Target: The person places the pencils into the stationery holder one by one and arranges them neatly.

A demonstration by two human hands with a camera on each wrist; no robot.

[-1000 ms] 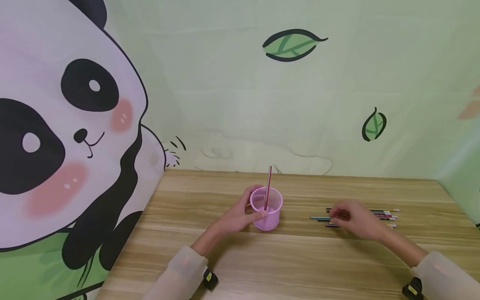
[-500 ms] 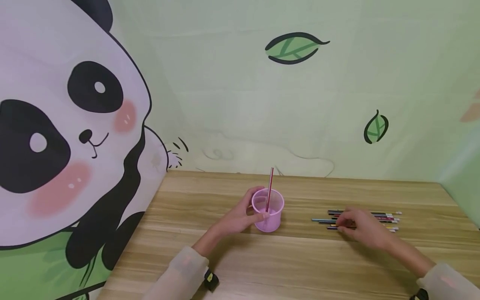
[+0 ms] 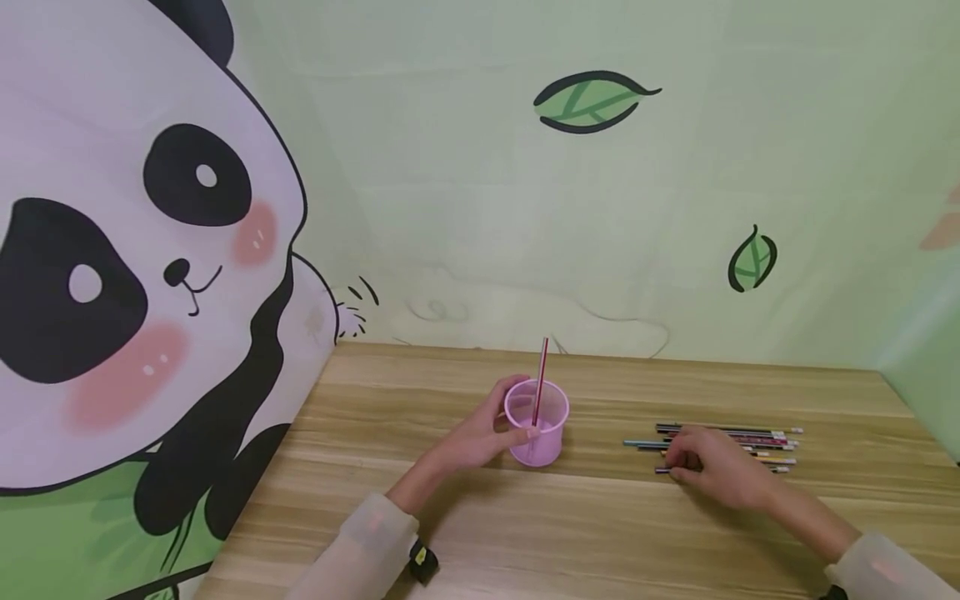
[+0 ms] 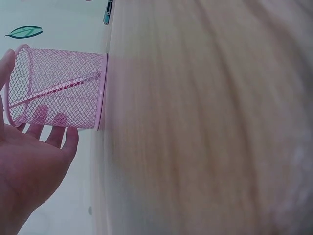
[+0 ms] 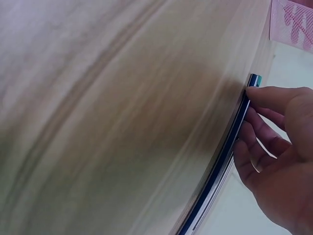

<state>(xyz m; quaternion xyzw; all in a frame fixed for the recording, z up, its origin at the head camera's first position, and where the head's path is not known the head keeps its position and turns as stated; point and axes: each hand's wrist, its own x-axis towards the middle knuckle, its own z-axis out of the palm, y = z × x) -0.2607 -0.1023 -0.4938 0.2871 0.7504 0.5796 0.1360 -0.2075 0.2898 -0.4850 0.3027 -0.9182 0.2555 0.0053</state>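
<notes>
My left hand [image 3: 480,437] grips a pink mesh cup [image 3: 537,423] that stands upright on the wooden table [image 3: 585,533]. One red pencil [image 3: 541,372] leans inside it. In the left wrist view my fingers [image 4: 56,134] wrap the cup [image 4: 58,88], and the pencil [image 4: 54,90] shows through the mesh. To the right, several pencils [image 3: 750,437] lie side by side. My right hand [image 3: 712,471] rests over their left ends and pinches the nearest dark pencil [image 3: 662,470]. The right wrist view shows my fingers [image 5: 266,147] curled against the pencils [image 5: 227,147].
A green wall cloth with a big panda [image 3: 135,275] at the left and leaves [image 3: 592,100] stands close behind the table. The table's right end meets a green side wall [image 3: 922,375]. Bare wood lies in front of both hands.
My right hand has drawn back toward the front edge, pulling the nearest pencil out of the row. The left hand and the cup have stayed put.
</notes>
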